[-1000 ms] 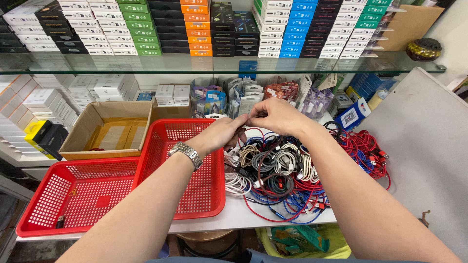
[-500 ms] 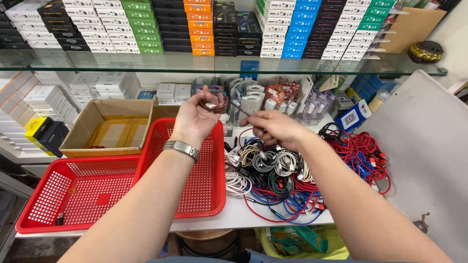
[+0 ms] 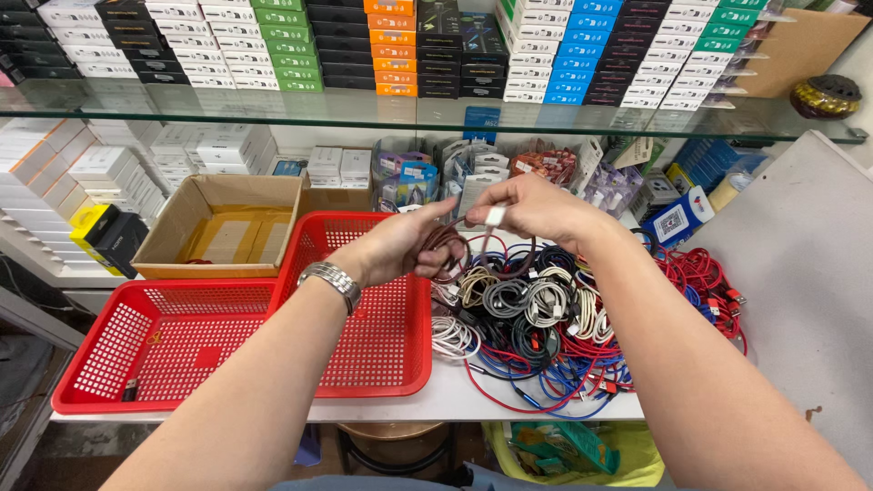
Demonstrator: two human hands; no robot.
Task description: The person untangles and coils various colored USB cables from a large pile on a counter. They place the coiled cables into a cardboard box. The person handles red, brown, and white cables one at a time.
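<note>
Pinched between the right hand (image 3: 536, 207) thumb and fingers: the white plug end of a dark reddish cable (image 3: 452, 247), the rest of it coiled in loops inside the closed left hand (image 3: 406, 244), both hands raised just above the table edge of the cable heap. Wristwatch (image 3: 332, 280) with metal band on the left wrist.

Far above the grip: glass shelf (image 3: 364, 114) lined with stacked small boxes (image 3: 282, 41) in white, black, green, orange and blue. Right of the grip: grey board (image 3: 800, 273) leaning against the counter. Below and left: two red mesh baskets (image 3: 164, 345), side by side on the white counter, the nearer one directly under the left wrist. Behind the baskets: open cardboard box (image 3: 223, 227). Directly beneath and to the right of the grip: tangled heap of coiled cables (image 3: 546, 327), white, grey, black, red and blue, with a separate bunch of red cables (image 3: 700, 277) further right. Behind the grip: small packaged accessories (image 3: 427, 173) propped along the back.
</note>
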